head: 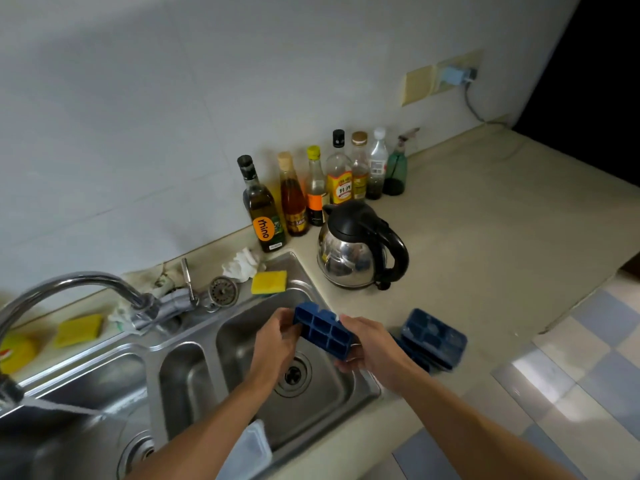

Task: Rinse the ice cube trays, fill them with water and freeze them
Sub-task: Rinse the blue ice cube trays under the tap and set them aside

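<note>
Dark oil bottle [258, 199] at the left end of the bottle row is showing an orange oval label [264, 229] reading "rhino", letters running sideways up the bottle. Clear bottle with black cap [338, 164] further along is carrying a yellow label [341, 189] reading "料酒". Labels on the other bottles [293, 199] are coming out too blurred to read.

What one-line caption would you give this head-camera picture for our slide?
A left hand and right hand hold a blue tray over the sink; more trays lie on the counter.
</note>
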`<action>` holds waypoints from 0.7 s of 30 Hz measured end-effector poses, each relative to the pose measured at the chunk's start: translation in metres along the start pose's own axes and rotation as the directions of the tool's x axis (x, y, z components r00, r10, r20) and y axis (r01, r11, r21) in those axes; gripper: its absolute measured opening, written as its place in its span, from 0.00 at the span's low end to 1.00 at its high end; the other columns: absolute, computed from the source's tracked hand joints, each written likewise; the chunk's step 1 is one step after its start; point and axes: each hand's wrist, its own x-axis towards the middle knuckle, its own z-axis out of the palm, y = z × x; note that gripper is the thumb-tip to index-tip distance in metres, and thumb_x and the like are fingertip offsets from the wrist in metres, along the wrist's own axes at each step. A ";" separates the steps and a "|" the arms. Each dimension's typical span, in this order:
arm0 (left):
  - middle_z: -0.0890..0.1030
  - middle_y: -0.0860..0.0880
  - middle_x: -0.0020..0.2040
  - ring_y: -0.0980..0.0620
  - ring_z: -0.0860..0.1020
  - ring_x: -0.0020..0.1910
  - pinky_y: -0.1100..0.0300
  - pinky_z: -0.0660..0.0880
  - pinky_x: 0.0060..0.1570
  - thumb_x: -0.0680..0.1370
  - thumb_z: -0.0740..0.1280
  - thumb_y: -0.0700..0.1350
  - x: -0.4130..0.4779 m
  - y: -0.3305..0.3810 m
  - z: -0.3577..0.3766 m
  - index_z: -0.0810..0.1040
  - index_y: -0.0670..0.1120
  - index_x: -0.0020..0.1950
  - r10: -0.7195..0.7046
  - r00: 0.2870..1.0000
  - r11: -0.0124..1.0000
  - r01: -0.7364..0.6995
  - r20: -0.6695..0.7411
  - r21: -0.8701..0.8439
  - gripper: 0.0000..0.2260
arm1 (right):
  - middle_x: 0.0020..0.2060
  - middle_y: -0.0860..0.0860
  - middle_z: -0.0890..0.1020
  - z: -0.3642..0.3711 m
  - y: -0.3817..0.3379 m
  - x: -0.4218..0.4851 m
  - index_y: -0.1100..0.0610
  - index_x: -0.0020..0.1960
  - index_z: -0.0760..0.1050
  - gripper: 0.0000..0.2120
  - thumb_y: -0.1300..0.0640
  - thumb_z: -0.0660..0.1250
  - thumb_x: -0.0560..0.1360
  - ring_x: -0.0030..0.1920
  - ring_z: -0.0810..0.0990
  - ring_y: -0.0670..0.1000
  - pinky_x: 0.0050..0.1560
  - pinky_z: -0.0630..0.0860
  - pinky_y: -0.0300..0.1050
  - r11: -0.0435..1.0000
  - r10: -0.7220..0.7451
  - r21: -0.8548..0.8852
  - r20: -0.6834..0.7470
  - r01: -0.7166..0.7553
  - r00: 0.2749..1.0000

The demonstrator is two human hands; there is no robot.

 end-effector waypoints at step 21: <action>0.84 0.50 0.36 0.51 0.83 0.36 0.50 0.82 0.43 0.79 0.67 0.46 -0.027 0.055 0.125 0.78 0.49 0.43 -0.237 0.968 0.860 0.170 0.080 0.482 0.05 | 0.73 0.54 0.68 -0.190 0.019 -0.030 0.52 0.78 0.61 0.31 0.46 0.66 0.79 0.71 0.67 0.58 0.68 0.70 0.52 0.286 -0.292 -0.954 -0.001 0.086 0.957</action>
